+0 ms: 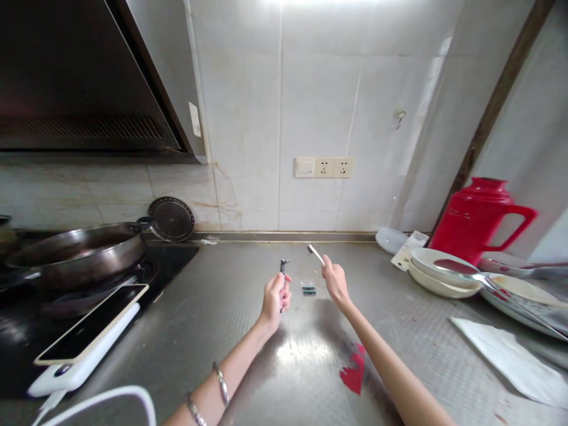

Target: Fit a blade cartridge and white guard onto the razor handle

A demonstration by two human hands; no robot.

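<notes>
My left hand (276, 300) is closed around the black handle of a razor (283, 266), held upright with its small metal head on top. To the right, my right hand (335, 279) grips a thin white stick (316, 254) that has a dark tip, perhaps a small brush; its kind is not clear. Between the two hands, a small clear pack with teal-and-black strips (308, 290) lies on the steel counter (239, 266). Neither hand touches that pack. The razor and the stick are apart from each other.
On the left, a pan (84, 254) sits on the stove, with a phone (93, 322) on a white power bank (89, 355) and its cable. At the right are a red thermos (473, 216), stacked bowls (439, 284) and a napkin (510, 358). Red scraps (354, 373) lie near my right forearm.
</notes>
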